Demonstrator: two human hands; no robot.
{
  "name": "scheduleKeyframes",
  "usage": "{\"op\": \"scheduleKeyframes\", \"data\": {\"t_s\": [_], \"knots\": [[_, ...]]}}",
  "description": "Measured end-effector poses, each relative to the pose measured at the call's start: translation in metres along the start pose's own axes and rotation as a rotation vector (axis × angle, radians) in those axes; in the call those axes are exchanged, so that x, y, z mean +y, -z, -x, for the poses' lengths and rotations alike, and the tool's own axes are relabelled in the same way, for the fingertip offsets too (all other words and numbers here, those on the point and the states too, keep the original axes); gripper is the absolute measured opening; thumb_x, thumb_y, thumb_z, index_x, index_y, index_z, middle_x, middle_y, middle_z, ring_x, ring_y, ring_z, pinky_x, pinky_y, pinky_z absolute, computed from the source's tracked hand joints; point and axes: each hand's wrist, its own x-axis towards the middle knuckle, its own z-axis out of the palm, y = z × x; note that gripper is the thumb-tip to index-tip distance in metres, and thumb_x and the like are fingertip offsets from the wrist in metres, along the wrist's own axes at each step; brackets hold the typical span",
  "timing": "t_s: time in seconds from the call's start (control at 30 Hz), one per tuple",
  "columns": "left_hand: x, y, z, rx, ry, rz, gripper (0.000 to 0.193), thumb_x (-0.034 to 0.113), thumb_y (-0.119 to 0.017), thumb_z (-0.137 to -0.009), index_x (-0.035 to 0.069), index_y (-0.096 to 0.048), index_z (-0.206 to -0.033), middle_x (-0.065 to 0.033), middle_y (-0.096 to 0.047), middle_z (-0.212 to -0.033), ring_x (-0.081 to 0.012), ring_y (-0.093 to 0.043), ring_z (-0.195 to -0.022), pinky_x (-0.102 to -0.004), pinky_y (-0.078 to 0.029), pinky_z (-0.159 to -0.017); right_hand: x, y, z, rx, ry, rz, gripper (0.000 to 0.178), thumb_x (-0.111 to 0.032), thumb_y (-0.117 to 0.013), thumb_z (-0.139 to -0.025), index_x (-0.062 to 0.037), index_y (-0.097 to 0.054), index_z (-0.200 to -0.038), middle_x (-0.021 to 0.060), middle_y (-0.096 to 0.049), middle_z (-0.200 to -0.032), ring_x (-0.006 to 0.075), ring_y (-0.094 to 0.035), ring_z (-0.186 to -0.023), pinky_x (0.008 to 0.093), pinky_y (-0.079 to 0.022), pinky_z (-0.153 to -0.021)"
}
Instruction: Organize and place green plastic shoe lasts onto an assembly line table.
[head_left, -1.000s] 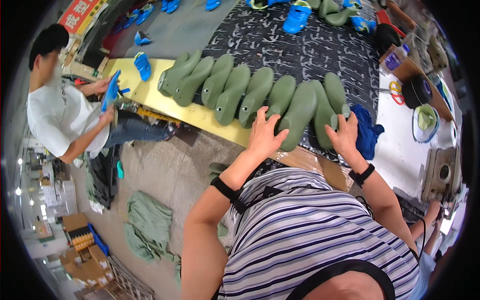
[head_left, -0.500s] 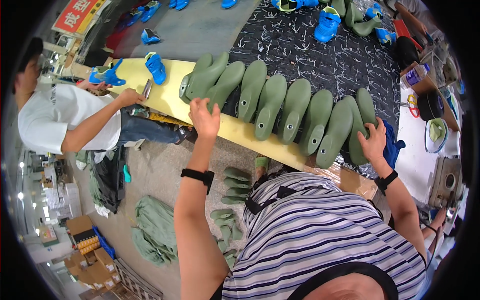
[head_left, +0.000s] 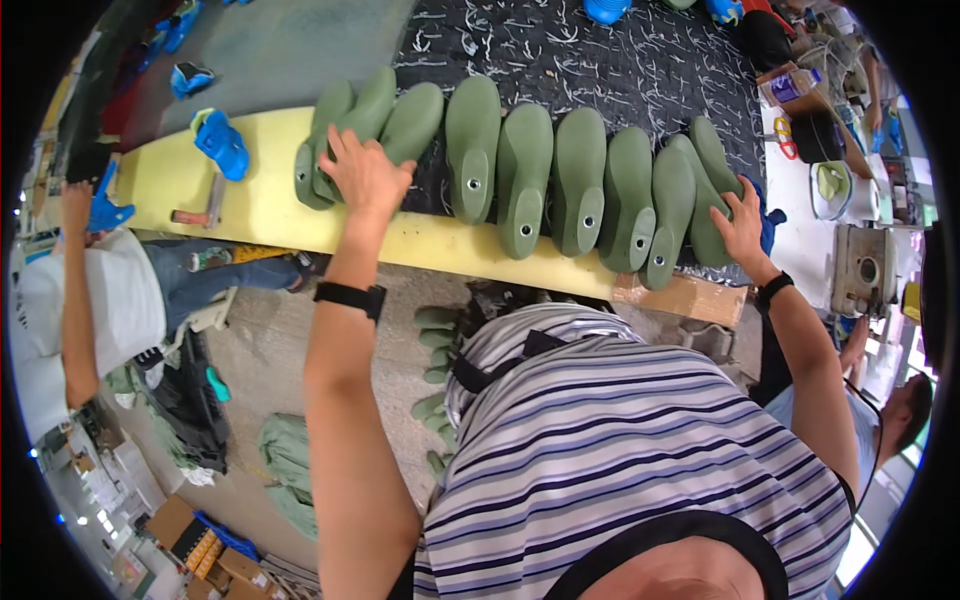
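A row of green shoe lasts (head_left: 525, 180) stands along the near edge of the table, toes pointing away from me and the holed heel ends toward me. At the row's left end, my left hand (head_left: 365, 178) rests over the leaning lasts with its fingers spread. The lasts hide part of its fingertips. My right hand (head_left: 740, 232) touches the rightmost last (head_left: 712, 150) near its heel end, thumb and fingers apart. Both hands wear black wristbands.
A yellow board (head_left: 270, 235) edges the table; a blue shoe upper (head_left: 220, 143) and a reddish-handled tool (head_left: 203, 212) lie on it. A co-worker (head_left: 90, 290) stands at left. More lasts (head_left: 432, 338) stand on the floor. Cardboard (head_left: 685, 298) sticks out at the near right edge.
My left hand has reached farther over the lasts at the left end. My right hand stays at the right end. The co-worker has laid down the tool and moved farther left. The view has shifted.
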Motion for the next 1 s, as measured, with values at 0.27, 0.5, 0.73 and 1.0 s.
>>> {"op": "scheduleKeyframes", "data": {"t_s": [0.27,0.5,0.73,1.0], "knots": [[-0.044,-0.002,-0.020,-0.111,0.167,-0.014,0.056,0.045,-0.073,-0.071,-0.004,-0.068,-0.098,-0.0140,-0.046,-0.125,-0.0373,-0.033,-0.126,-0.0577,-0.031,-0.094,0.003,-0.004,0.002,-0.036,0.010,0.037,0.044,-0.037,-0.061,-0.079,-0.0015,-0.062,-0.104,0.0247,-0.036,-0.136,0.0436,-0.040,-0.120,0.0453,-0.033,-0.102],[-0.063,-0.004,-0.031,-0.203,0.264,-0.256,0.062,0.046,-0.071,-0.074,-0.005,-0.062,-0.108,-0.0114,-0.050,-0.122,-0.0406,-0.047,-0.111,-0.0547,-0.043,-0.086,0.007,-0.003,0.002,-0.027,-0.003,0.061,0.040,-0.037,-0.061,-0.080,-0.0025,-0.063,-0.101,0.0228,-0.038,-0.135,0.0425,-0.041,-0.118,0.0452,-0.035,-0.100],[0.026,0.008,-0.002,0.233,0.065,0.409,0.066,0.050,-0.067,-0.079,-0.007,-0.060,-0.111,-0.0274,-0.060,-0.110,-0.0406,-0.056,-0.105,-0.0429,-0.043,-0.092,0.008,-0.006,0.003,0.009,-0.001,0.025,0.040,-0.038,-0.063,-0.078,-0.0025,-0.065,-0.095,0.0229,-0.041,-0.133,0.0429,-0.043,-0.115,0.0458,-0.037,-0.098],[0.142,-0.022,0.052,0.087,0.165,0.366,0.041,0.050,-0.064,-0.080,0.011,-0.071,-0.089,-0.0224,-0.049,-0.125,-0.0417,-0.054,-0.102,-0.0472,-0.044,-0.088,0.006,-0.010,0.008,0.087,0.024,-0.035,0.040,-0.038,-0.066,-0.076,-0.0007,-0.065,-0.090,0.0237,-0.043,-0.131,0.0413,-0.044,-0.115,0.0449,-0.039,-0.095]]}}
